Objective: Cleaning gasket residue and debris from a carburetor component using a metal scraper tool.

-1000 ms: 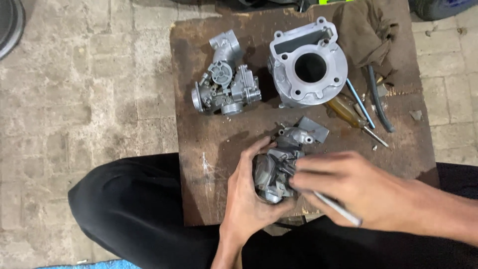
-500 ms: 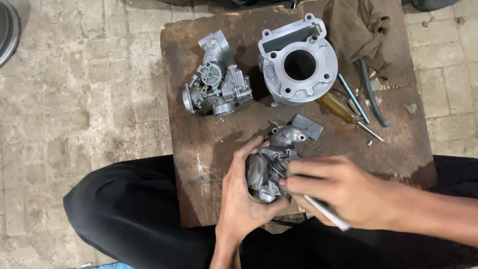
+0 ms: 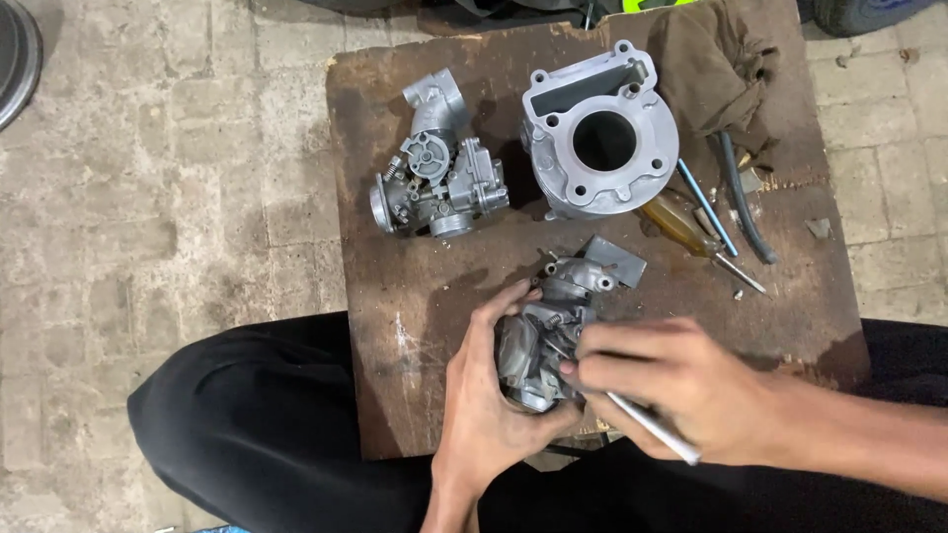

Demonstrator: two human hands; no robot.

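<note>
From the head camera you look straight down on a worn, stained brown wooden board [image 3: 415, 296] that rests over your lap, your legs in black trousers [image 3: 267, 424] showing below its near edge; around it lies a floor of grey, grimy paving stones [image 3: 148, 197]. Your left hand [image 3: 489, 415] cups a grey metal carburetor [image 3: 543, 341] from beneath at the near middle of the board, fingers curled closed around its lower body. The carburetor's long axis runs from your palm up and away to the right, its flanged end pointing toward the far right corner. Your right hand [image 3: 681, 385] lies over its right side, fingers closed on a thin metal tool [image 3: 652, 426] whose shaft slants down to the right; the tip is hidden against the carburetor. Farther up the board sit a second carburetor [image 3: 434, 178] at the left, a grey engine cylinder [image 3: 602, 128] with its bore facing up, a brown rag [image 3: 716, 69], and a yellow-handled screwdriver [image 3: 686, 229] beside a dark hose [image 3: 746, 207].
</note>
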